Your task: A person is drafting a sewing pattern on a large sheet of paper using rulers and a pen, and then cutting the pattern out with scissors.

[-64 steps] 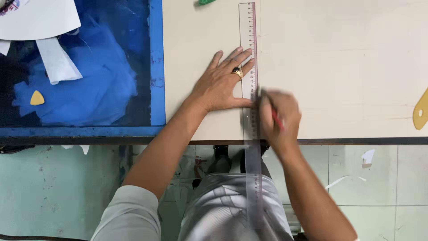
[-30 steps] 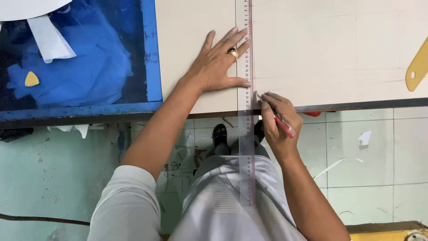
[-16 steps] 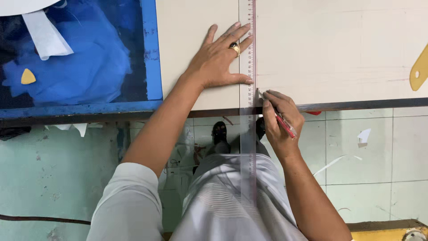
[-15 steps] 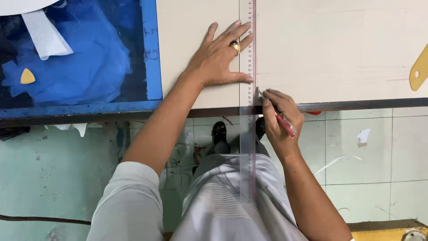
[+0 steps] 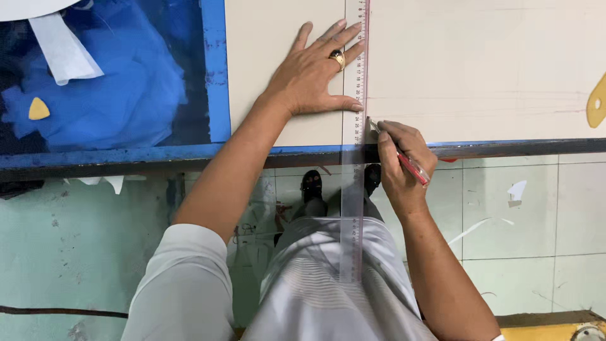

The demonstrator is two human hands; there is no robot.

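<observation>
My left hand (image 5: 315, 72), with a ring on one finger, lies flat with fingers spread on a large beige sheet (image 5: 480, 63), pressing down a long clear ruler (image 5: 355, 189). The ruler runs from the top of the view down past the table's near edge and over my lap. My right hand (image 5: 401, 158) grips a red pencil (image 5: 404, 158), its tip touching the sheet right beside the ruler's right edge, close to the table's front edge.
Blue fabric (image 5: 120, 88) with a white paper strip (image 5: 63, 47) and a small yellow chalk piece (image 5: 38, 109) lies on the blue-edged table at the left. A yellow curved template (image 5: 596, 104) pokes in at the right. Pale tiled floor (image 5: 536, 221) below.
The pencil tip has moved slightly up along the ruler's edge from the table's front edge. My left hand stays pressed on the ruler.
</observation>
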